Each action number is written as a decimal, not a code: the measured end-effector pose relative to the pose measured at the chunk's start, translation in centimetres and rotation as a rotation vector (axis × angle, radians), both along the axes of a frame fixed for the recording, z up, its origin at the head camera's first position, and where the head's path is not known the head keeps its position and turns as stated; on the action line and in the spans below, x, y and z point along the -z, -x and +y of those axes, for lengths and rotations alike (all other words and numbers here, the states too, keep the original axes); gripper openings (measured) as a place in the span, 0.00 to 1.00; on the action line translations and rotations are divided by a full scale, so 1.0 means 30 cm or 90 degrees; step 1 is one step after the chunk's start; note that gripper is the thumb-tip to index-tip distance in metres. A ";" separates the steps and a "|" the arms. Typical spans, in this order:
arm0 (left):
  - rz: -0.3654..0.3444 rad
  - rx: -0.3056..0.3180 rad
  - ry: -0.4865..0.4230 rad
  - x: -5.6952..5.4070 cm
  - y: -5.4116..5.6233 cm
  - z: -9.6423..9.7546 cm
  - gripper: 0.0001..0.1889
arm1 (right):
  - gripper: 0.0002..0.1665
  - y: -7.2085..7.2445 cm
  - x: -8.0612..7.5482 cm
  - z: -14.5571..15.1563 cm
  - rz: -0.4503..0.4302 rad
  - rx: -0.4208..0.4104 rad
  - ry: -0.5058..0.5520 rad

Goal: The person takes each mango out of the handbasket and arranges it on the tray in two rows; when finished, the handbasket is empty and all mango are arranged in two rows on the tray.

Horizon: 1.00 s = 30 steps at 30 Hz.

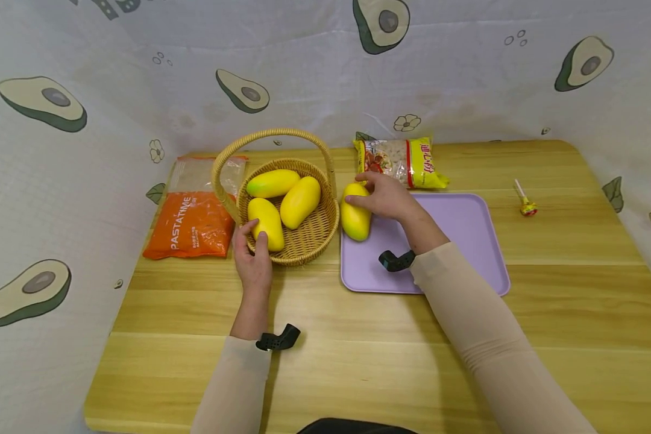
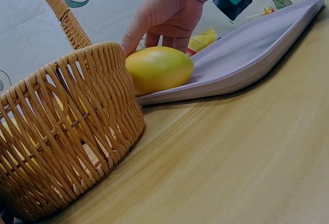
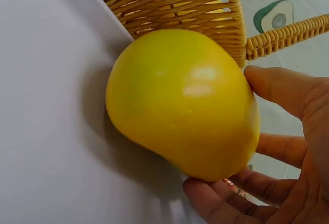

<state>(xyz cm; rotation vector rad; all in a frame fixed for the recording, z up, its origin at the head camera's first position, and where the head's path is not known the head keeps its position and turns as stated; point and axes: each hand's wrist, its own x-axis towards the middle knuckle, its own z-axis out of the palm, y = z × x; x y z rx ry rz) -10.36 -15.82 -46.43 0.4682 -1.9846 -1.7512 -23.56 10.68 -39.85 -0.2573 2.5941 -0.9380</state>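
A round wicker basket (image 1: 304, 244) with a tall arched handle holds several yellow mangoes (image 1: 301, 202). My left hand (image 1: 254, 259) grips the basket at its near-left side, thumb and a fingertip over the rim, overlapping the nearest mango (image 1: 266, 220). My right hand (image 1: 386, 196) holds another mango (image 1: 356, 220) at the left edge of a lilac tray (image 1: 456, 241), right beside the basket. The right wrist view shows thumb and fingers around one end of this mango (image 3: 180, 106). It lies against the tray in the left wrist view.
An orange PASTATIME bag (image 1: 190, 226) lies left of the basket, partly behind it. Behind the tray is a yellow and clear food packet (image 1: 401, 163). A lollipop (image 1: 526, 202) lies on the wooden table (image 1: 325, 361) to the right. Avocado-print cloth (image 1: 314, 66) surrounds the table.
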 end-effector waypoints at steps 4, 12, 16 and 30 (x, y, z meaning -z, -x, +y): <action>-0.004 0.001 0.000 0.002 -0.001 0.000 0.15 | 0.40 0.002 0.000 -0.001 0.000 0.018 0.014; -0.011 -0.002 0.004 0.005 0.000 0.000 0.16 | 0.35 -0.007 0.007 -0.002 -0.009 0.030 0.012; -0.006 0.000 0.000 0.005 0.000 0.001 0.15 | 0.34 -0.010 0.009 0.000 -0.004 0.028 0.009; 0.003 0.008 -0.003 0.007 0.003 -0.002 0.15 | 0.39 -0.054 -0.052 0.019 0.035 0.043 0.033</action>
